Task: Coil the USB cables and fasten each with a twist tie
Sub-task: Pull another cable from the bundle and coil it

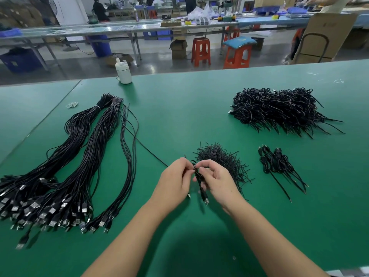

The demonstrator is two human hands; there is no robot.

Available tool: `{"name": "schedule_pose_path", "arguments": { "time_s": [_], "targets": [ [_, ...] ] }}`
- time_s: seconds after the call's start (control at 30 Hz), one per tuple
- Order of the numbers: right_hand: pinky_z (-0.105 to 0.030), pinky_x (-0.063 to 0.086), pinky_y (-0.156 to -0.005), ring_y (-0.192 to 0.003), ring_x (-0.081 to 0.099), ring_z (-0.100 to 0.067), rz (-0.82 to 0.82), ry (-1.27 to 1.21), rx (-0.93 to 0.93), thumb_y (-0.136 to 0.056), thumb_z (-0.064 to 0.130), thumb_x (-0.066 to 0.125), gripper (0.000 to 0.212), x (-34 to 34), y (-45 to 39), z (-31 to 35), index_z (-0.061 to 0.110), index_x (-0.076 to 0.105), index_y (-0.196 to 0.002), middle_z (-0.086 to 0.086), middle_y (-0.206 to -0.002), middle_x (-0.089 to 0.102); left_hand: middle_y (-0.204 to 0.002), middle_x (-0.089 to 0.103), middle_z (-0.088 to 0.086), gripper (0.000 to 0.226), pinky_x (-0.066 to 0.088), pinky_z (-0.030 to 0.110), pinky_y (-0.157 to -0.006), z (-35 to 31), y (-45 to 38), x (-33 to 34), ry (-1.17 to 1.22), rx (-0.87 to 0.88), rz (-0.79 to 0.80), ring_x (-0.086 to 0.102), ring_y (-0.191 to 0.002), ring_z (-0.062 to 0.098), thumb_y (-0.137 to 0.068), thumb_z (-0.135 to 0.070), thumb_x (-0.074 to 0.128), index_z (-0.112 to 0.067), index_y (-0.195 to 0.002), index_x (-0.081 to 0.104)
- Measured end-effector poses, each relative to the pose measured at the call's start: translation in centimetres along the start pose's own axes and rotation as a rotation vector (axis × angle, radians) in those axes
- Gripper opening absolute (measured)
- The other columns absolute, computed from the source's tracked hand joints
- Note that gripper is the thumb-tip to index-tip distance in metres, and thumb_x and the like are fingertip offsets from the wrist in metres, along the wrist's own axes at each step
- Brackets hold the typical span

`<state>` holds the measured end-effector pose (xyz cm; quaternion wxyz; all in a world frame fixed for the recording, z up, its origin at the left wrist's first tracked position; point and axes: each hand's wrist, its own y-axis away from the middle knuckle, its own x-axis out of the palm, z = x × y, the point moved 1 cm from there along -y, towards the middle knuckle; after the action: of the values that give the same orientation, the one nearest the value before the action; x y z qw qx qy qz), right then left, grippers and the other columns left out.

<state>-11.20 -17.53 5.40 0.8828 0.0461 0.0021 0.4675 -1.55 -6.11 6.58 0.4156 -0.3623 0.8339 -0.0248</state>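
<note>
Open green table [199,108] runs down the middle, from the far edge to the pile of twist ties [221,158]. The left side is blocked by long cable bundles [79,156]; the far right corner by a heap of coiled cables [279,108] (a few more [277,162] lie nearer). The near edge and near right corner lie bare.

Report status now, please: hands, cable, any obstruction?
Left hand and right hand both pinch one coiled cable, fingers at its top. Twist tie pile just behind. Nothing in the way.
</note>
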Motion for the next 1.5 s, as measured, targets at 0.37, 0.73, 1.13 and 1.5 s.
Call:
{"name": "schedule_pose_path", "arguments": {
  "time_s": [0.37,0.73,1.13,1.5],
  "targets": [
    [-0.026,0.041,-0.048,-0.045,0.049,-0.014,0.002,0.269,-0.091,-0.093,0.024,0.067,0.016,-1.0,-0.3,0.1,0.028,0.069,-0.077,-0.002,-0.068,0.061,-0.071,0.057,-0.008,0.017,0.038,0.014,-0.06,0.3,-0.4,-0.6,0.107,-0.134,0.063,0.047,-0.063,0.005,-0.093,-0.015,0.061,-0.025,-0.082,0.053],
    [-0.024,0.05,-0.058,-0.06,0.055,-0.016,0.01,0.049,0.004,-0.101,0.009,0.05,0.014,-0.2,0.0,-0.2,0.017,0.057,-0.11,-0.01,-0.075,0.071,-0.079,0.053,-0.01,0.016,0.034,0.012,-0.068,0.5,0.3,0.3,-0.025,0.083,0.039,0.045,-0.072,0.003,-0.093,-0.003,0.055,-0.017,-0.087,0.054],
    [-0.023,0.05,-0.063,-0.058,0.06,-0.008,0.039,-0.006,0.059,-0.097,0.009,0.06,0.015,-1.0,-0.1,-0.6,0.009,0.054,-0.11,0.002,-0.067,0.07,-0.091,0.059,0.002,0.01,0.047,0.035,-0.074,0.8,0.4,0.4,-0.255,0.26,-0.023,0.055,-0.08,0.023,-0.091,-0.004,0.061,-0.011,-0.097,0.065],
    [-0.021,0.05,-0.052,-0.061,0.065,-0.005,-0.413,0.606,0.153,-0.092,0.021,0.066,0.012,-10.8,-3.3,-0.4,0.019,0.065,-0.103,0.009,-0.083,0.069,-0.121,0.061,0.008,0.03,0.043,0.039,-0.093,9.5,1.8,3.2,-0.488,-0.093,-0.026,0.055,-0.113,0.028,-0.093,-0.016,0.06,-0.009,-0.122,0.064]
  ]
}}
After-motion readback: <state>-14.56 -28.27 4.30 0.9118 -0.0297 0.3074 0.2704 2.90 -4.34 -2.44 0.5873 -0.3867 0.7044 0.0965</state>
